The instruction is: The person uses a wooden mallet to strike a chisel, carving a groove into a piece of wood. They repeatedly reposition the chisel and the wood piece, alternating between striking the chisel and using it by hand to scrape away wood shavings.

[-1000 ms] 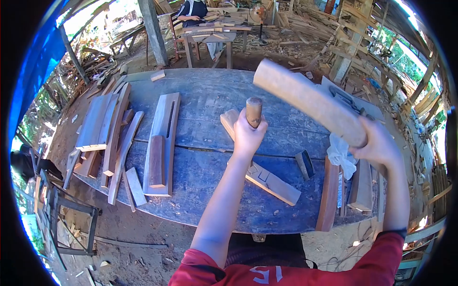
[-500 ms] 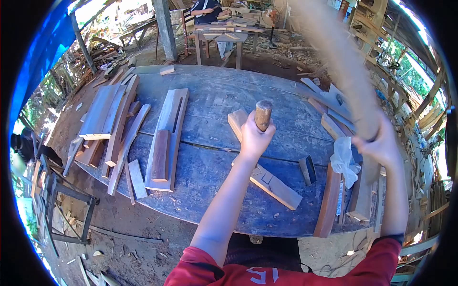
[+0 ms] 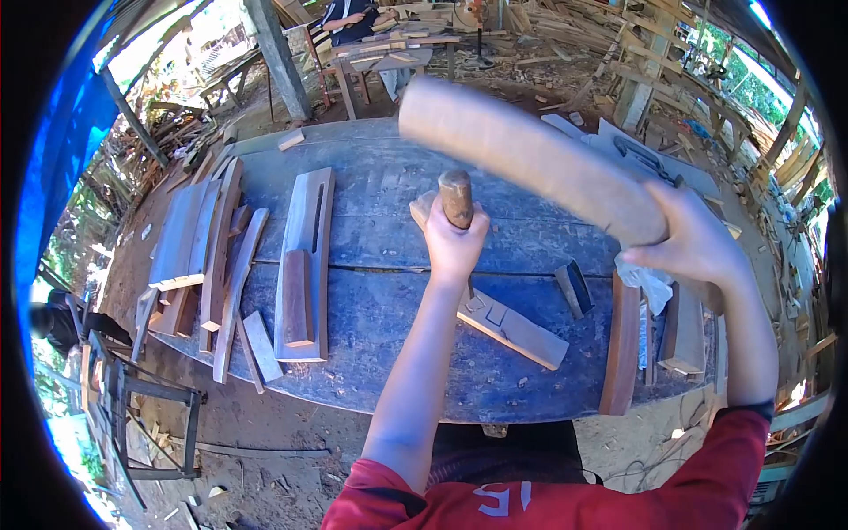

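Observation:
My left hand (image 3: 454, 246) is wrapped round an upright chisel (image 3: 456, 201), its worn wooden handle sticking up above the fist. Beneath it a pale wood piece (image 3: 523, 336) lies slantwise on the blue table, with rectangular outlines marked or cut on its face. The chisel's tip is hidden behind my hand and forearm. My right hand (image 3: 693, 237) grips one end of a thick wooden mallet (image 3: 530, 152), blurred by motion. Its far end reaches left, above and beyond the chisel handle, apart from it in the picture.
Stacked boards (image 3: 187, 231) and a slotted plank (image 3: 305, 208) lie on the left of the blue table (image 3: 380, 353). At right are a dark metal-edged piece (image 3: 574, 290), a plastic bag (image 3: 652, 284) and wood blocks (image 3: 622, 353). Another person (image 3: 346, 22) is at a far bench.
The mallet has swung from nearly upright at the right to a leftward slant over the table. My left hand still holds the chisel upright on the wood piece. The view has shifted slightly.

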Demonstrator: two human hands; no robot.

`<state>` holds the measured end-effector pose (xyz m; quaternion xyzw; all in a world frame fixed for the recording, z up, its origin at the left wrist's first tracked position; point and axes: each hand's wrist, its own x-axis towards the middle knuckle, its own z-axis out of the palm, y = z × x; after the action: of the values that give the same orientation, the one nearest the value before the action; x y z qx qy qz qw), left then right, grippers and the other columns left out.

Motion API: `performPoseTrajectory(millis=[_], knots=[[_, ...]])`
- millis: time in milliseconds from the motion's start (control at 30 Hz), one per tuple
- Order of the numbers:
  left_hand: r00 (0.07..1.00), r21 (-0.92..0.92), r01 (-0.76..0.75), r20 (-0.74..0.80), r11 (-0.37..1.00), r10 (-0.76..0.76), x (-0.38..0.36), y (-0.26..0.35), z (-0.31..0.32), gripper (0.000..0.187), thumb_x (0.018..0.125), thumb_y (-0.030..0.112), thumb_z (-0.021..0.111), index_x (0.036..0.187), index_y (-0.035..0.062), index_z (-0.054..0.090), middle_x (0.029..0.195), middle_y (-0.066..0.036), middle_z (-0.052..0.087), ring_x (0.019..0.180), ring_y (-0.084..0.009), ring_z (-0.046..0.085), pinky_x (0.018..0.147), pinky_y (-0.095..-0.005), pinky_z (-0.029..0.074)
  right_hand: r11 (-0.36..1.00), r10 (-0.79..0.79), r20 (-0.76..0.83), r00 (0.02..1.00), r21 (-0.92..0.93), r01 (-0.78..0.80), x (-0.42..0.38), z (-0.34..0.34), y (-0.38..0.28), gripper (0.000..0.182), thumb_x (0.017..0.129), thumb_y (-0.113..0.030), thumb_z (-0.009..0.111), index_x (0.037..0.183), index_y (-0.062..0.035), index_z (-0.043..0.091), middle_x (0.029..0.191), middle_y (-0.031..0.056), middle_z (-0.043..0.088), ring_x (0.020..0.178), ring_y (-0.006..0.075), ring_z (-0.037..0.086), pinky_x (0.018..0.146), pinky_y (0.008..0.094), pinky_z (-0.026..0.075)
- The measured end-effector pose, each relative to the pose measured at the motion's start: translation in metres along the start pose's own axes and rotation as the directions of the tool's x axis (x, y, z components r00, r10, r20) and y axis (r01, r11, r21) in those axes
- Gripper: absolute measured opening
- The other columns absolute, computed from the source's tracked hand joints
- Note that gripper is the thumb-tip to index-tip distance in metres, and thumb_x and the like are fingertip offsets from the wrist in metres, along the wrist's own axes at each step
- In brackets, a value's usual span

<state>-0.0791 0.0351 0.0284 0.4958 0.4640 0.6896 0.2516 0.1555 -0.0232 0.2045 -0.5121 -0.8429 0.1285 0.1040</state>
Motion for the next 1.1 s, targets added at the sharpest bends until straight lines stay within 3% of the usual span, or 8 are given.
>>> performPoseTrajectory(millis=[33, 133, 200, 267, 567, 633, 767, 1100], knots=[[1.0, 0.023, 0.018, 0.006, 1.0, -0.018, 0.002, -0.006, -0.002, 0.02, 0.072, 0.011, 0.061, 0.085, -0.0007, 0.051, 0.069, -0.007, 0.054, 0.065, -0.0133, 0.053, 0.063, -0.0282, 0.045, 1.0, 0.002, 0.005, 1.0, -0.003, -0.002, -0.001, 0.005, 0.004, 0.063, 0.061, -0.03, 0.076, 0.107, 0.0039, 0.049, 0.091, 0.0196, 0.055, 0.095, 0.0285, 0.054, 0.083, 0.0361, 0.041], [0.999, 0.061, -0.017, -0.028, 0.998, 0.019, 0.004, -0.009, -0.002, 0.019, 0.072, 0.011, 0.061, 0.084, -0.0001, 0.051, 0.069, -0.006, 0.053, 0.065, -0.0129, 0.052, 0.062, -0.0276, 0.044, 0.874, 0.042, -0.273, 0.961, 0.476, 0.097, -0.003, 0.032, 0.015, 0.055, 0.065, -0.028, 0.074, 0.102, 0.0032, 0.048, 0.083, 0.0151, 0.058, 0.082, 0.027, 0.06, 0.072, 0.0377, 0.047], [1.0, 0.038, 0.007, -0.017, 0.999, -0.007, 0.002, -0.004, -0.001, 0.019, 0.072, 0.011, 0.061, 0.084, 0.0001, 0.051, 0.069, -0.006, 0.053, 0.065, -0.0129, 0.052, 0.062, -0.0276, 0.044, 0.522, 0.118, -0.107, 0.987, 0.852, 0.03, -0.008, 0.053, 0.009, 0.05, 0.069, -0.024, 0.071, 0.102, 0.0017, 0.045, 0.073, 0.011, 0.059, 0.061, 0.0226, 0.061, 0.057, 0.0343, 0.05], [1.0, 0.02, 0.029, -0.005, 0.999, -0.029, 0.001, -0.001, -0.002, 0.019, 0.072, 0.011, 0.061, 0.084, 0.0004, 0.051, 0.068, -0.006, 0.053, 0.064, -0.0129, 0.051, 0.062, -0.0276, 0.044, 0.355, 0.125, -0.15, 0.981, 0.93, 0.097, -0.01, 0.097, 0.017, 0.044, 0.073, -0.019, 0.067, 0.103, 0.0013, 0.042, 0.065, 0.0104, 0.058, 0.046, 0.0192, 0.057, 0.047, 0.0305, 0.048], [0.998, 0.0, -0.03, -0.061, 1.0, 0.03, 0.001, 0.003, -0.007, 0.015, 0.072, 0.009, 0.061, 0.079, 0.001, 0.05, 0.065, -0.004, 0.052, 0.059, -0.01, 0.05, 0.057, -0.0262, 0.043, 0.042, 0.161, 0.092, 0.983, 0.994, -0.1, -0.001, 0.245, 0.015, 0.023, 0.083, -0.01, 0.054, 0.098, 0.0026, 0.042, 0.067, 0.0123, 0.058, 0.052, 0.0194, 0.058, 0.05, 0.0307, 0.05], [0.994, -0.008, 0.103, -0.04, 0.995, -0.103, -0.001, 0.015, -0.012, 0.014, 0.072, 0.007, 0.06, 0.078, 0.0009, 0.05, 0.065, -0.003, 0.053, 0.059, -0.009, 0.05, 0.057, -0.0251, 0.043, 0.055, 0.193, 0.075, 0.978, 0.995, -0.087, 0.004, 0.252, 0.007, 0.023, 0.084, -0.01, 0.054, 0.099, 0.0023, 0.042, 0.067, 0.0126, 0.057, 0.052, 0.0192, 0.058, 0.051, 0.0302, 0.05], [0.992, -0.104, -0.028, -0.126, 0.994, 0.015, -0.003, -0.009, -0.019, 0.01, 0.074, 0.004, 0.058, 0.076, 0.0032, 0.048, 0.058, -0.001, 0.05, 0.05, -0.0078, 0.05, 0.047, -0.0236, 0.041, 0.089, 0.235, -0.026, 0.972, 0.996, 0.005, 0.002, 0.262, 0.004, 0.025, 0.084, -0.015, 0.054, 0.099, 0.0011, 0.041, 0.067, 0.0133, 0.057, 0.053, 0.0194, 0.058, 0.051, 0.0296, 0.05], [0.971, -0.48, 0.047, -0.183, 0.876, -0.152, -0.02, 0.003, -0.043, 0.013, 0.078, 0.001, 0.056, 0.08, 0.0044, 0.043, 0.058, -0.003, 0.041, 0.048, -0.0103, 0.04, 0.044, -0.0249, 0.035, 0.052, 0.281, -0.08, 0.957, 0.996, 0.068, -0.001, 0.267, 0.005, 0.026, 0.084, -0.014, 0.056, 0.099, 0.0008, 0.042, 0.069, 0.0115, 0.057, 0.055, 0.017, 0.058, 0.054, 0.0286, 0.05]])
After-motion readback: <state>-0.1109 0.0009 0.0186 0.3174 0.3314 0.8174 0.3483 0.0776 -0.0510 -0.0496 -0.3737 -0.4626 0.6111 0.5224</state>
